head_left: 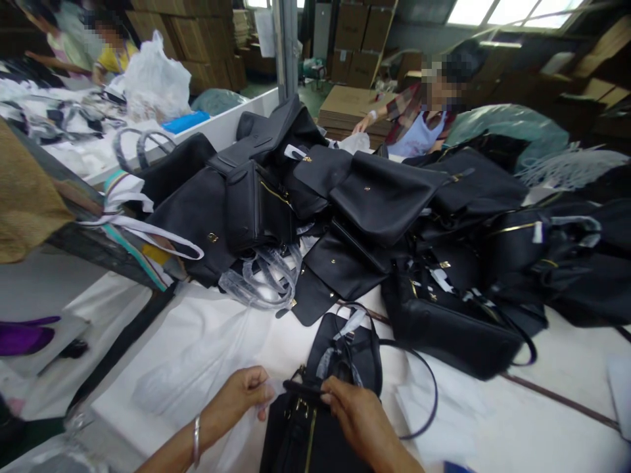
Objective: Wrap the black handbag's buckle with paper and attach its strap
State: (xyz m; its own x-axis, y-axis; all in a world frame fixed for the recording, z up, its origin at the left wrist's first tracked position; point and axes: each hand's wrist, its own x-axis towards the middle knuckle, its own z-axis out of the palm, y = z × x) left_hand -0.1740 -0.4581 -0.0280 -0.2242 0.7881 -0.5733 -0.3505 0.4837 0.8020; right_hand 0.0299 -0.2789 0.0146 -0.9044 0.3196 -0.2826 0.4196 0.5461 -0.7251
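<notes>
Both hands low in frame, close together, not touching. Left hand [241,396] enters from lower left, forearm [167,456] bare, knuckles up, fingers [260,381] curled against the thumb in a pinch. Right hand [359,415] enters from lower right, back up, fingers bent down and closed, thumb hidden.

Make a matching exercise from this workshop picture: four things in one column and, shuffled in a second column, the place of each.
Things
1. black handbag
2. white plastic bag
3. flat cardboard stack
4. silver bangle

Places
A. on the left wrist
B. far off, top left of the view
C. between the left hand and the right hand
D. behind the heap of black bags, far middle

Pairs: 1-C, 2-B, 3-D, 4-A
</notes>
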